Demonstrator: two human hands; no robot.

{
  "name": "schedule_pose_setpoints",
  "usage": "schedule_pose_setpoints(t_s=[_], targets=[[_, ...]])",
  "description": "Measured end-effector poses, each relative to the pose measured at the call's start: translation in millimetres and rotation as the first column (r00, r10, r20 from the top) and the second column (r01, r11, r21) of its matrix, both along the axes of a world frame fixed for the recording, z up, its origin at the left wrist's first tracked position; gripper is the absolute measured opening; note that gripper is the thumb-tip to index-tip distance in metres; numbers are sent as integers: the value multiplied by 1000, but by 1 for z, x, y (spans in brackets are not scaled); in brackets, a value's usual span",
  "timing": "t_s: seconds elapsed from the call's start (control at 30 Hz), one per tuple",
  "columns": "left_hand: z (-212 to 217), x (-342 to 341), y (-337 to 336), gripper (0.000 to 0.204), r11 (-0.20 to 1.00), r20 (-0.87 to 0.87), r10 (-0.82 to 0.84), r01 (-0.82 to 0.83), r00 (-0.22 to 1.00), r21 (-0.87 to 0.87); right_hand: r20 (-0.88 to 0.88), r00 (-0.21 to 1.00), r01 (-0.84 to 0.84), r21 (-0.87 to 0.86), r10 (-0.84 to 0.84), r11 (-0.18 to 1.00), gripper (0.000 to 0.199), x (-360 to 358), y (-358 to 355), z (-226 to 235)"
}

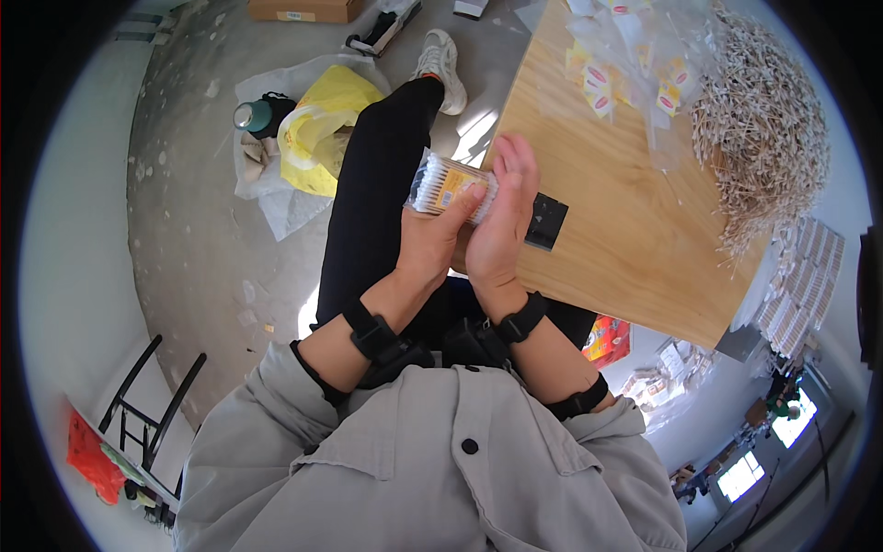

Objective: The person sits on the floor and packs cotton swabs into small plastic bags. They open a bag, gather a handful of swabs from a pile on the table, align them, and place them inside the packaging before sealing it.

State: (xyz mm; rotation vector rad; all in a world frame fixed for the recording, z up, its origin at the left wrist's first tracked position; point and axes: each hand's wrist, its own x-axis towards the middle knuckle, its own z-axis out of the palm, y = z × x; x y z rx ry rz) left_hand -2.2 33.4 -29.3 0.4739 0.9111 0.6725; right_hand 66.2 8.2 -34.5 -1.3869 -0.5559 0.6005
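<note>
- One flat packet of white-tipped cotton swabs in clear plastic with a yellow label, held between two bare hands, above the person's black-trousered lap and just beside the table's near left edge
- Left hand: thumb laid across the packet's face, pressing on it; its other fingers are hidden underneath, so their bend cannot be told
- Right hand: fingers nearly straight and close together, pointing away from the body, the palm cupped against the packet's right end rather than closed round it
- One black band on each wrist, the left one and the right one
- One pale wood-grained table to the right, with one dark square patch at its edge
- On the table, one large heap of loose white-tipped swabs, too many to count, and near it clear plastic bags with yellow-and-white labels, overlapping, so uncountable
- On the grey floor to the left, one yellow plastic bag and one teal bottle
- One white shoe ahead
</note>
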Motion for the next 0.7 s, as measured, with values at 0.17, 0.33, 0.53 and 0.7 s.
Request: schedule_pose_setpoints(t_s=[0.17,0.33,0.53,0.7], targets=[[8,-3,3,29,997,-70,81,-81,994,8,-11,1000,9,-7,-9,1000,50,2,-1,12],[3,-10,10,26,997,-48,73,-72,996,28,-35,999,20,-14,-20,1000,49,2,-2,6],[-1,-9,7,28,1000,-46,5,-5,999,6,56,998,-20,-36,22,999,49,0,-1,-1],[-2,-11,9,28,999,-60,-19,16,998,-37,142,987,-68,-87,80,994,51,-2,1,10]])
